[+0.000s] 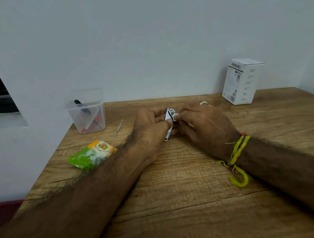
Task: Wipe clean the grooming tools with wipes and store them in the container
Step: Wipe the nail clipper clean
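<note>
steel nail clipper (169,120), stiff and likely slippery, sits pinched by its sides in the left hand (149,128) while the right hand (202,125) pinches a soft wipe (175,116) against it.

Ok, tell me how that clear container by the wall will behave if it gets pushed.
The container looks like thin clear plastic, so probably light and quick to slide on the table. It stands taller than wide, with tools leaning inside, so a high push might tip it. It sits near the table's left edge, so a leftward shove could knock it off.
</note>
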`<state>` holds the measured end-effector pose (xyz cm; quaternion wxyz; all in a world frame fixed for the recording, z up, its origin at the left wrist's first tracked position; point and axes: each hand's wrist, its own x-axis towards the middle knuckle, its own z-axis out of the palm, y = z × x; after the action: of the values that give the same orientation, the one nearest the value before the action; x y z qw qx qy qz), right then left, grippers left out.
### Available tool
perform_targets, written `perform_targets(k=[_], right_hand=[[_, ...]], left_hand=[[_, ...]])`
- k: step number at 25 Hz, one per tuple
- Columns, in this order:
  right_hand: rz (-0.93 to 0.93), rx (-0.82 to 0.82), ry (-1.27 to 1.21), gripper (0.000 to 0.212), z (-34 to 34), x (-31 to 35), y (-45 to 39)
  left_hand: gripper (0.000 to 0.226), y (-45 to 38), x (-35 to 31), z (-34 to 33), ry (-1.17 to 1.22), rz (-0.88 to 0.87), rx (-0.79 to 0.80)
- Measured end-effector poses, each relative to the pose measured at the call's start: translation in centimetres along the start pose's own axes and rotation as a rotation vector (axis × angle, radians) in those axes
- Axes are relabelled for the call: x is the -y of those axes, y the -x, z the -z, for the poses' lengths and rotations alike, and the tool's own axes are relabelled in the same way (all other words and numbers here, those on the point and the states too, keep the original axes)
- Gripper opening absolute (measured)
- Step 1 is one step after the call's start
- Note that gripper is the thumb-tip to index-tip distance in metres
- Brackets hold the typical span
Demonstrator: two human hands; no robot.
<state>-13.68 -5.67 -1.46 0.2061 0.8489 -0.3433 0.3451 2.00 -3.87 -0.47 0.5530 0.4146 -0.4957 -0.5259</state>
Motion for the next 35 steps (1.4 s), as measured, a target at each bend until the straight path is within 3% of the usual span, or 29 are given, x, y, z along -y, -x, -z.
perform_targets(k=[11,15,21,25,29,35], right_hand=[[0.018,0.038,-0.008,0.014,0.4,-0.4,0.4],[-0.002,0.093,-0.054,0.027,0.7,-0.8,0.4],[0.052,0.091,-0.091,0.027,1.3,-1.2,0.9],[0.099,0.076,-0.070,0.016,1.3,-1.0,0.8],[0.147,0.164,-0.066,0.026,1.1,-1.2,1.0],[0.134,0.209,-0.050,0.020,1.7,-2.1,1.3]], left_hand=[[0.026,-0.2,0.3,0.0,-0.041,-0.009,-0.027],[0.026,-0.3,0.3,0.0,-0.012,-0.009,-0.028],[0.030,-0.3,0.5,-0.2,-0.038,-0.024,-0.029],[0.035,-0.5,0.5,-0.2,-0.060,0.012,-0.063],[0.037,-0.6,0.5,-0.2,-0.051,0.024,-0.090],[0.036,-0.5,0.4,-0.3,-0.063,0.031,-0.081]])
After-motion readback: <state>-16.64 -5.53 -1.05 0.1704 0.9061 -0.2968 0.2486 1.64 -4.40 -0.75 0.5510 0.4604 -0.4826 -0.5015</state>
